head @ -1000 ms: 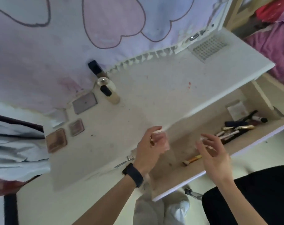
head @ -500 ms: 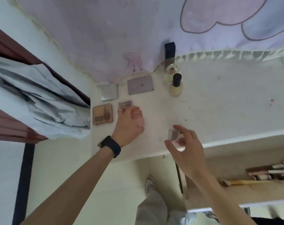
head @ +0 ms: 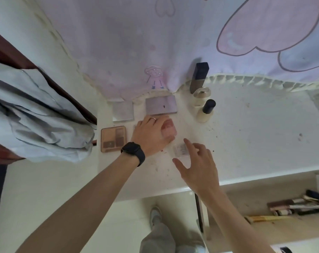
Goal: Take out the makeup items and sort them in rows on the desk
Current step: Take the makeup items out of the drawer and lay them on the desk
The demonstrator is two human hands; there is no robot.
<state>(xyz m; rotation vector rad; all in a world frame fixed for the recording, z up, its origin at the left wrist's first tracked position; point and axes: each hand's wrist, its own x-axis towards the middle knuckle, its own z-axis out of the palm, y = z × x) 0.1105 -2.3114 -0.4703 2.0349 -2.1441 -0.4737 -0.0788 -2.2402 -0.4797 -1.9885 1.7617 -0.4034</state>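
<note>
Found laid out at the back left of the surface (head: 246, 143): a silver square compact (head: 123, 112) and a grey rectangular palette (head: 161, 105) side by side, with a brown palette (head: 114, 138) in front of them. Found further right, standing close together: a dark tall tube (head: 199, 76), a round glass bottle (head: 201, 96) and a black-capped bottle (head: 207, 111). Observed the left hand (head: 151, 136) with its grip grasping a pink compact (head: 168, 130), low over the surface and right of the brown palette; cannot confirm contact with the surface. Suspected one more small item beneath that hand, mostly hidden. Observed the right hand (head: 197, 167) with thumb and forefinger either side of a small clear case (head: 180, 150), just beside the pink compact; cannot tell whether this grip is pinching or released. Recorded in the open drawer (head: 246, 203), lower right: a cluster of tubes and pencils (head: 297, 209) and a gold-handled brush (head: 264, 218), none yet removed. Judged about midway: flat cases and bottles grouped, two items being placed, drawer contents outstanding, rows not yet straightened.
</note>
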